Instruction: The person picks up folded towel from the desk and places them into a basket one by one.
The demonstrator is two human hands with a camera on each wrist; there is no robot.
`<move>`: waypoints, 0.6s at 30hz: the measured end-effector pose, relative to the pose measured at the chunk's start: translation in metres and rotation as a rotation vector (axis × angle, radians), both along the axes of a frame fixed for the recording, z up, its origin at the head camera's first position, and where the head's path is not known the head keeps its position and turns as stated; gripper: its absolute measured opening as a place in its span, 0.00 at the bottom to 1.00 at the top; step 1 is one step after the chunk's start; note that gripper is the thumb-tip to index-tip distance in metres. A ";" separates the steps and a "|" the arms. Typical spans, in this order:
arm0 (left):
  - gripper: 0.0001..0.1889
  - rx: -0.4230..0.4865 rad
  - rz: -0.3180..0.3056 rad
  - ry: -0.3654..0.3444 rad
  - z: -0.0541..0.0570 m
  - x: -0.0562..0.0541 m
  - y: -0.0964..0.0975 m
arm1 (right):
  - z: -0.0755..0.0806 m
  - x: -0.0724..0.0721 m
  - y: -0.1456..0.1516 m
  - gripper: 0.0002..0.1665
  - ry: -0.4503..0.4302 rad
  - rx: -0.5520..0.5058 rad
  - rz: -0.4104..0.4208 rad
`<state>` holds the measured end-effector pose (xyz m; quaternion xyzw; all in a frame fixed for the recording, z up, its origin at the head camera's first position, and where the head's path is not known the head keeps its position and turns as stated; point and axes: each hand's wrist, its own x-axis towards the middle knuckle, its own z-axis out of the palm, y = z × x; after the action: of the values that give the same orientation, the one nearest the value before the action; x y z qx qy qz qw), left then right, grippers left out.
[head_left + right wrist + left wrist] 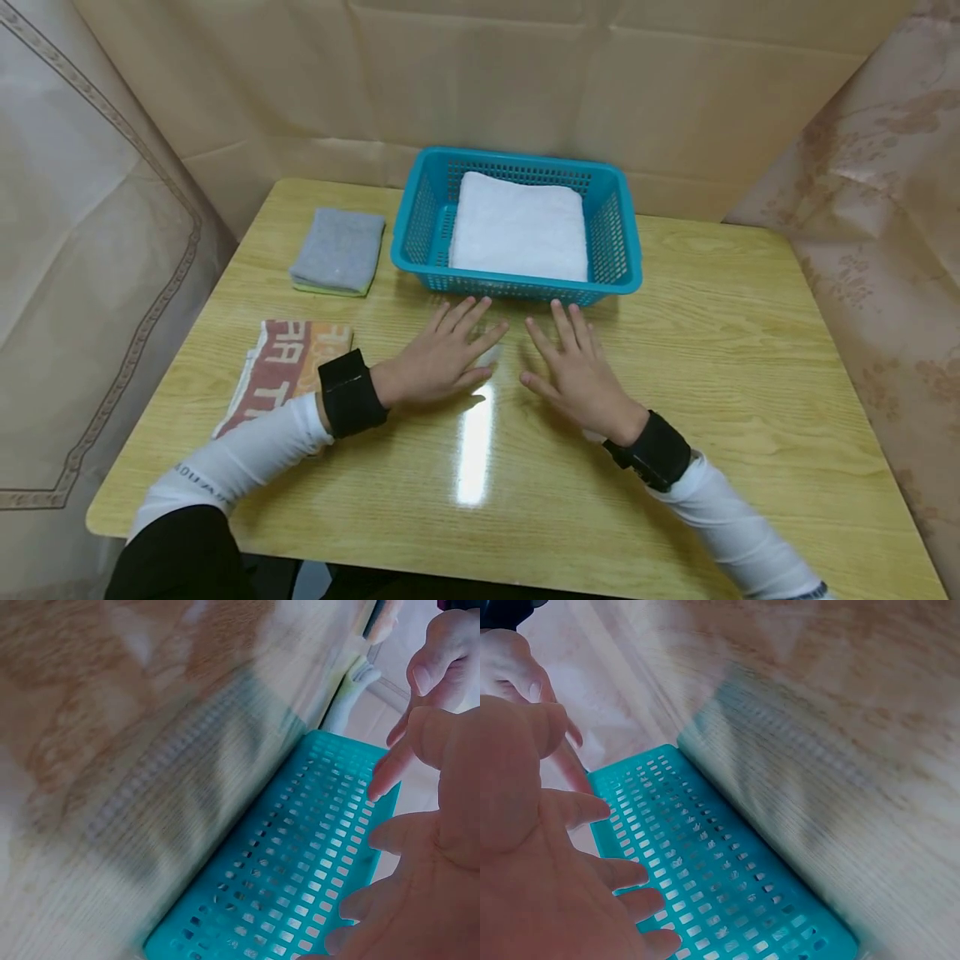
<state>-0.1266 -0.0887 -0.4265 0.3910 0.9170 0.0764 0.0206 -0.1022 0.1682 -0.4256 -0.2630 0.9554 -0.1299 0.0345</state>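
A blue-green plastic basket with perforated walls stands at the back of the table, and a folded white towel lies inside it. My left hand is in front of the basket's near side, fingers spread and holding nothing. To its right, my right hand has its fingers spread too, pointing at the basket, with nothing in its grasp. Both wrist views show the basket's perforated wall just beyond the fingers; whether any fingertip touches it I cannot tell.
Left of the basket lies a folded grey cloth with a green edge. Nearer me is a folded red-and-orange patterned towel, partly hidden by my left forearm. The wooden table backs onto a beige curtain.
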 end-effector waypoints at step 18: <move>0.34 0.030 0.020 0.005 0.015 -0.010 -0.006 | -0.001 -0.002 0.002 0.46 0.006 -0.005 -0.004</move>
<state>-0.1369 -0.0952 -0.4117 0.3825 0.9196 0.0893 0.0115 -0.1044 0.1703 -0.4270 -0.2616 0.9557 -0.1315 0.0305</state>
